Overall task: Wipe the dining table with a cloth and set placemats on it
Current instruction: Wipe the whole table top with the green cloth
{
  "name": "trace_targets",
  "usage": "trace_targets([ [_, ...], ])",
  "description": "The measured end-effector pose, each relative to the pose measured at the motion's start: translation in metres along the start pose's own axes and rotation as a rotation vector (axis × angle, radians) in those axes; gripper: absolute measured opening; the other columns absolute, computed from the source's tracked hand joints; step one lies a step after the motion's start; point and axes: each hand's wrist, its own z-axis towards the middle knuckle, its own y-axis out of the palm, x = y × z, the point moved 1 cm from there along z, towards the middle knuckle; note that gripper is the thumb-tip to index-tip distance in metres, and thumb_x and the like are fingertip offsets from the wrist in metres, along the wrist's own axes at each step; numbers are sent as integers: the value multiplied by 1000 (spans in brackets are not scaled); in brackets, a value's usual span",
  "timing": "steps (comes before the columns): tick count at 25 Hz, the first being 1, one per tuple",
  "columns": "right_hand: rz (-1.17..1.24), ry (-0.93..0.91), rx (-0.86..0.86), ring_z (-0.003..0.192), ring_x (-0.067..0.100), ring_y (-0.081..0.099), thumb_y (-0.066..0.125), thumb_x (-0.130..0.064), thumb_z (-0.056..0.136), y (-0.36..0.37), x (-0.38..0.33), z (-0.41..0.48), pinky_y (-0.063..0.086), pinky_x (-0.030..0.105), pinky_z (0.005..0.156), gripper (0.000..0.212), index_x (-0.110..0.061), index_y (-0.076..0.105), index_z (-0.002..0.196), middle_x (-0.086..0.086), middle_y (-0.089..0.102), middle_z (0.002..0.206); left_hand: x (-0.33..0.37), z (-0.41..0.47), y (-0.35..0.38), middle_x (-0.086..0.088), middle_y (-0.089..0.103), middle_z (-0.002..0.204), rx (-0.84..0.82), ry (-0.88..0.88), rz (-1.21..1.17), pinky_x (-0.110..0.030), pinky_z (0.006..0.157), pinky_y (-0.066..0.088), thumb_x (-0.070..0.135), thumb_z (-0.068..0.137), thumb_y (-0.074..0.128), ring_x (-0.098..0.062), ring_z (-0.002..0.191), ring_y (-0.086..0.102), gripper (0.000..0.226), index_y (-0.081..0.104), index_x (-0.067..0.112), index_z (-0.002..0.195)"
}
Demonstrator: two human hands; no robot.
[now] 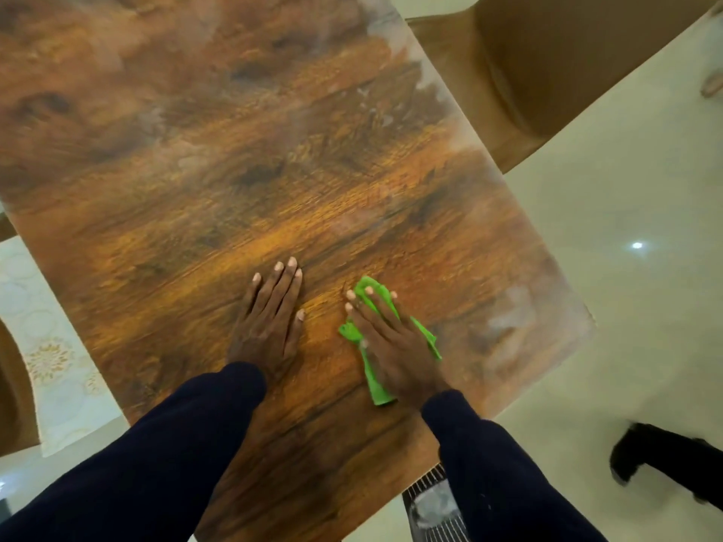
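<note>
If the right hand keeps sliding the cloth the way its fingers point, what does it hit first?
Nothing, as far as I can see: ahead of the right hand and green cloth lies only bare table, streaked hazy towards the far edge.

Table top (242, 158): orange-brown wood grain, dark knots and streaks; grain golden-yellow toward the middle, deeper brown at near corner and far left. Pale grey-white hazy patches along the right edge and far corner.

Cloth (377, 389): bright lime green, plain, no print.

Sleeves (164, 455): dark navy, near black, both arms alike.

Chair (555, 64): tan-brown, plain.

Floor (610, 291): glossy cream-beige, one small white light spot.

Patterned sheet (51, 346) at left edge: white, faint circle motifs, gold floral medallions.

Striped item (434, 502) below table: black and white lines, grey blotch.

Black object (661, 459) at lower right: blurred, pattern indistinct.
</note>
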Motion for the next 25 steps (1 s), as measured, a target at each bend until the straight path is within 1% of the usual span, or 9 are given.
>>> trace_targets([
  [4,11,259,139,163,25,5,35,-19,110,-18,53,38,16,59,128,57,-10,24,166,5,14,176,0,1,-2,-14,21,174,-6,3,15,-54,130,18,27,110,33,-29,161,20,60,28,0,163],
  [8,-27,452,207,163,28,2,28,-23,112,-23,39,120,8,55,131,56,-11,21,166,7,11,176,0,1,-4,-15,22,173,-9,2,18,-53,130,18,28,110,35,-28,161,20,60,30,1,163],
  [10,-47,410,196,163,30,3,27,-24,111,-18,20,139,10,56,130,56,-10,23,165,8,14,176,0,1,-3,-15,23,173,-16,2,33,-51,131,16,29,109,34,-28,161,21,60,30,1,163],
  [13,-18,203,152,163,29,3,31,-23,111,-7,-8,125,15,58,128,56,-10,24,165,8,14,176,2,1,-5,-14,21,174,-9,-3,25,-50,131,13,29,110,34,-27,161,20,61,28,2,164],
  [15,2,109,110,163,27,1,34,-23,111,1,-22,84,14,57,129,58,-11,22,166,6,11,176,4,0,-5,-13,21,174,-2,12,7,-51,131,15,27,110,34,-27,162,18,60,28,3,164],
  [18,18,80,36,163,24,0,33,-25,111,8,-26,2,14,56,130,59,-14,20,167,1,7,177,5,0,-5,-13,21,174,14,8,-10,-52,131,15,27,110,32,-27,162,19,59,29,2,164],
  [20,42,193,53,163,25,3,31,-25,111,7,-8,-52,17,59,128,58,-13,22,166,1,10,177,6,-1,-4,-13,19,175,4,4,-17,-52,131,14,27,111,32,-27,162,18,59,27,2,164],
  [22,55,369,131,163,26,8,30,-25,111,0,26,-85,20,62,126,56,-11,26,165,3,15,176,7,-2,-4,-13,18,175,-1,21,-14,-54,131,15,28,112,31,-28,162,17,59,25,3,165],
  [25,48,628,233,163,26,7,25,-28,112,-12,68,-71,17,60,128,55,-10,27,165,5,18,175,14,-6,-5,-12,20,175,5,14,-58,-56,131,13,27,113,30,-27,163,16,56,27,5,165],
])
